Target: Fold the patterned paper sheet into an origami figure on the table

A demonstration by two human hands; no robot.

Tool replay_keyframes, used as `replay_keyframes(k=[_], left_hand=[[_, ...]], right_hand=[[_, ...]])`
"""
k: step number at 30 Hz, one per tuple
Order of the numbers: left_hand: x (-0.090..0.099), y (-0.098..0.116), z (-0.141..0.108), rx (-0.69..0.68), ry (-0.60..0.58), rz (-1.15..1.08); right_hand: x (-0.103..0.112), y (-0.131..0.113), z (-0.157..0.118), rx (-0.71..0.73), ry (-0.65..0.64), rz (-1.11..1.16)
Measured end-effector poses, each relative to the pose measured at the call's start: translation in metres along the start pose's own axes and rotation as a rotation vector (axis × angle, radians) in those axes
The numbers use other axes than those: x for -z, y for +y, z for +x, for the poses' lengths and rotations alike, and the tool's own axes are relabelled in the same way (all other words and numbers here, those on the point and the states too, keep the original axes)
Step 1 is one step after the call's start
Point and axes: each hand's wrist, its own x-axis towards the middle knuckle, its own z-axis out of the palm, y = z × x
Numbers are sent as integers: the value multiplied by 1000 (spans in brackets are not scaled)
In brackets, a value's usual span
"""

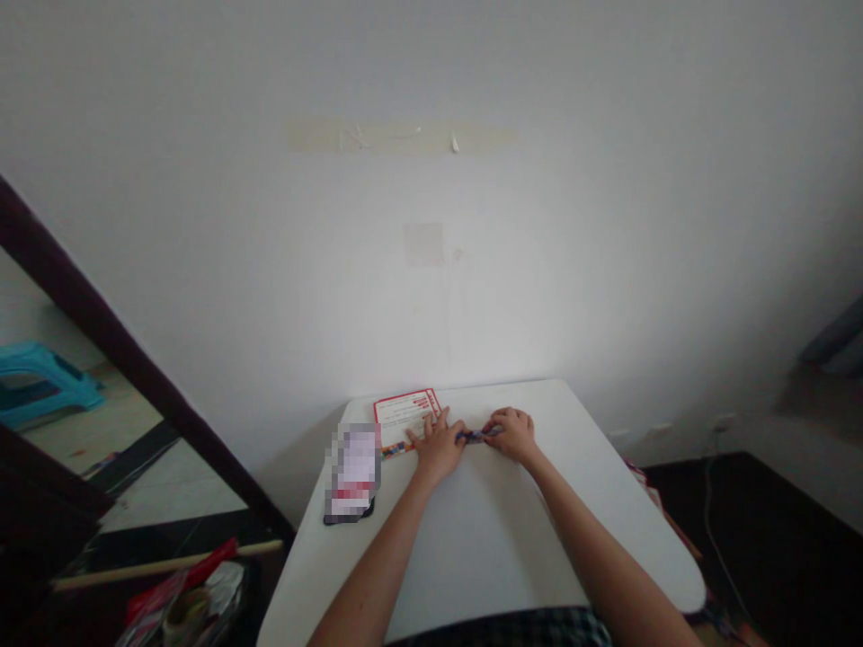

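A narrow, multicoloured strip (396, 449) runs across the back part of a white table (465, 539), along the lower edge of a white card with a red border (401, 410). My left hand (438, 445) lies over the strip with its fingers spread, some of them on the card's right side. To its right, my right hand (511, 434) pinches the dark, patterned end of the strip between thumb and fingers. The stretch between the two hands looks blue and purple. What lies beneath my left palm is hidden.
A phone-like object (354, 472), blurred out, lies at the table's left side. Behind the table rises a white wall. On the floor at lower left stands a bin (195, 611) with rubbish; a blue stool (47, 382) shows at far left.
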Motion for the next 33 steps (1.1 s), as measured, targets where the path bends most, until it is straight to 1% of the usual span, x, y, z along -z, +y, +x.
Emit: replay_keyframes(k=[5,12,16,21,26,33], left_hand=[[1,0,-1,0,14,4],[0,0,-6,-38,66,-9],[-1,3,-9,-42,102,-44],[-1,4,-10,-54,159,-62],[2,4,-10,-63,159,-64],[5,8,-7,-16,151,-83]], right_hand=[[2,4,0,36,-24,-12],[0,16,2,125,-2,-18],[-3,19,2,149,25,6],[-4,13,-5,146,106,30],[-3,4,-13,141,157,36],[-2,0,-13,88,145,46]])
